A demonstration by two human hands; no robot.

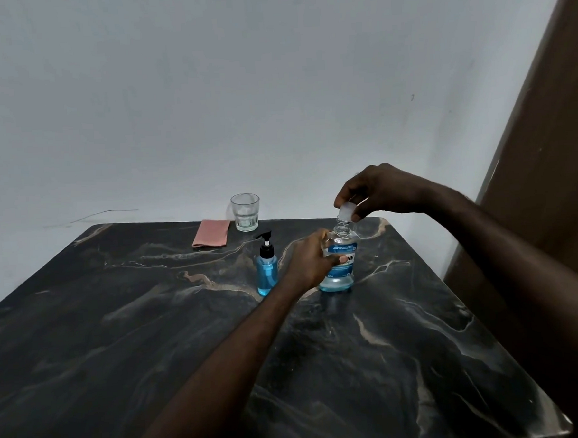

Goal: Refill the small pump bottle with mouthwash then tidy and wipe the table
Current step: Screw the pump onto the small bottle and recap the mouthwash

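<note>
A clear mouthwash bottle (342,266) with a blue label and blue liquid low inside stands upright on the dark marble table (152,326). My left hand (311,261) grips its body from the left. My right hand (376,190) holds the clear cap (346,212) just above the bottle's threaded open neck. To the left stands a small pump bottle (267,270) with a black pump head and blue liquid, untouched.
A folded pink cloth (211,238) lies near the table's far edge. Beside it, to the right, stands a clear drinking glass (245,211). A white wall rises behind the table and a brown panel (544,138) runs along the right.
</note>
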